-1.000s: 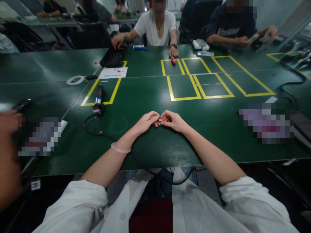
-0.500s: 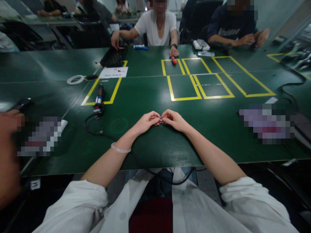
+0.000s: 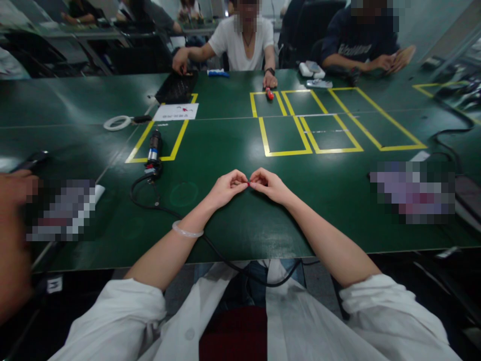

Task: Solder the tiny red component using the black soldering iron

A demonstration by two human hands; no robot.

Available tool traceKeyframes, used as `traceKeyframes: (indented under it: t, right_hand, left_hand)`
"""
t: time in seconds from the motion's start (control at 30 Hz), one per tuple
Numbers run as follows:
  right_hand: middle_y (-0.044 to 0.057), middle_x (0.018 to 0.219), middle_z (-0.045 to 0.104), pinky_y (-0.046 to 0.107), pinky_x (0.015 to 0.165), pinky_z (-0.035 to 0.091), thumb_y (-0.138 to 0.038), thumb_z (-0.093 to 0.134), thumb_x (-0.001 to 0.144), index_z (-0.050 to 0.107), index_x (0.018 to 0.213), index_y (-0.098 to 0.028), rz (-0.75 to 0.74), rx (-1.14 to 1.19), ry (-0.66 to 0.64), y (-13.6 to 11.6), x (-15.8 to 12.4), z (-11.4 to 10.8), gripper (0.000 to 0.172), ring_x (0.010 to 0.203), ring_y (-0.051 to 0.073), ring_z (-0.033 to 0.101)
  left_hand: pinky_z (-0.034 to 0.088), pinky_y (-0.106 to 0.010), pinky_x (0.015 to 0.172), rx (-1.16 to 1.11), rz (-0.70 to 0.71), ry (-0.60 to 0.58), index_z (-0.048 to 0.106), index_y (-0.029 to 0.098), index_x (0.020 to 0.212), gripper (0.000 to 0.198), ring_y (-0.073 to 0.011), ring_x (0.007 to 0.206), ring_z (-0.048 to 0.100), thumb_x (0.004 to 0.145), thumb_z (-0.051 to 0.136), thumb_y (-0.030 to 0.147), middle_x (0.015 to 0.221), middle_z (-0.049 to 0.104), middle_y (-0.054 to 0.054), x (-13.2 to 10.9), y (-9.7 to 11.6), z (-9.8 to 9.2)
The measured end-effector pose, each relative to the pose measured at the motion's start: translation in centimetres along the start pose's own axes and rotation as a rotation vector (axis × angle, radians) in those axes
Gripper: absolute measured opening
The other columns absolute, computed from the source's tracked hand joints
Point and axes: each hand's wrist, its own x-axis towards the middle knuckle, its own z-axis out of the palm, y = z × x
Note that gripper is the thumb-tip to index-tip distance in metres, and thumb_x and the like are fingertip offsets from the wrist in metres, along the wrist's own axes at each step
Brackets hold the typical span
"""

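My left hand [image 3: 225, 188] and my right hand [image 3: 267, 185] meet fingertip to fingertip low over the green table [image 3: 233, 150]. Both are closed in a pinch on a tiny red part [image 3: 248, 184] held between them; only a sliver of it shows. A pale bangle [image 3: 187, 230] circles my left wrist. A black cable [image 3: 221, 255] passes under my left forearm and off the table's front edge.
A black and silver corded tool [image 3: 154, 150] lies at the left near yellow taped boxes [image 3: 300, 120]. A white tape ring [image 3: 116, 123], a paper sheet [image 3: 176, 112] and a keyboard [image 3: 176, 87] lie further back. People sit across the table; another person's hand [image 3: 13, 240] is at the left edge.
My fingers have pinched closer together, so less of the small red part shows. The person at the far right has shifted their hands.
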Motion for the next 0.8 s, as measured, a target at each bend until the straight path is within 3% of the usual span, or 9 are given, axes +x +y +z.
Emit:
traceKeyframes:
  t: [0.17,0.3,0.5,0.67,0.8]
  right_hand:
    - [0.002,0.086,0.065,0.028,0.066,0.045,-0.029,0.065,0.083,0.06,0.102,-0.019,-0.026,-0.096,0.041,-0.1,0.0,0.0,0.023,0.069,0.013,0.056]
    - [0.003,0.089,0.064,0.029,0.07,0.046,-0.023,0.063,0.084,0.062,0.097,-0.018,-0.116,-0.208,0.051,-0.4,0.0,-0.1,0.014,0.075,0.015,0.059]
    - [0.003,0.09,0.064,0.029,0.071,0.046,-0.021,0.062,0.083,0.061,0.096,-0.019,-0.133,-0.263,0.046,-0.6,-0.1,-0.1,0.013,0.076,0.015,0.058]
    - [0.002,0.085,0.063,0.028,0.068,0.045,-0.024,0.063,0.084,0.062,0.095,-0.019,-0.094,-0.242,0.054,-0.2,0.0,-0.2,0.013,0.073,0.015,0.058]
    - [0.0,0.079,0.061,0.028,0.067,0.045,-0.026,0.065,0.082,0.062,0.094,-0.019,-0.024,-0.233,0.072,0.2,0.1,-0.4,0.014,0.069,0.014,0.056]
  left_hand:
    - [0.051,-0.03,0.084,0.204,0.162,0.062,0.063,0.015,0.097,0.019,-0.015,0.087,0.062,0.087,0.064,0.031,0.095,0.065,-0.005,-0.2,0.3,0.0]
    - [0.052,-0.03,0.087,0.249,0.236,0.088,0.06,0.016,0.102,0.018,-0.0154,0.091,0.064,0.087,0.064,0.026,0.099,0.065,-0.005,-0.3,0.4,0.2]
    - [0.052,-0.032,0.09,0.299,0.232,0.075,0.062,0.017,0.099,0.015,-0.0167,0.093,0.064,0.089,0.061,0.028,0.099,0.065,-0.005,-0.3,0.3,0.2]
    - [0.051,-0.034,0.09,0.329,0.199,0.036,0.061,0.017,0.103,0.027,-0.0194,0.096,0.064,0.088,0.064,0.038,0.103,0.066,-0.007,-0.3,0.9,-0.2]
    - [0.047,-0.035,0.096,0.473,0.175,0.169,0.06,0.016,0.112,0.033,-0.0209,0.102,0.062,0.093,0.054,0.043,0.111,0.065,-0.009,0.1,1.0,-2.7]
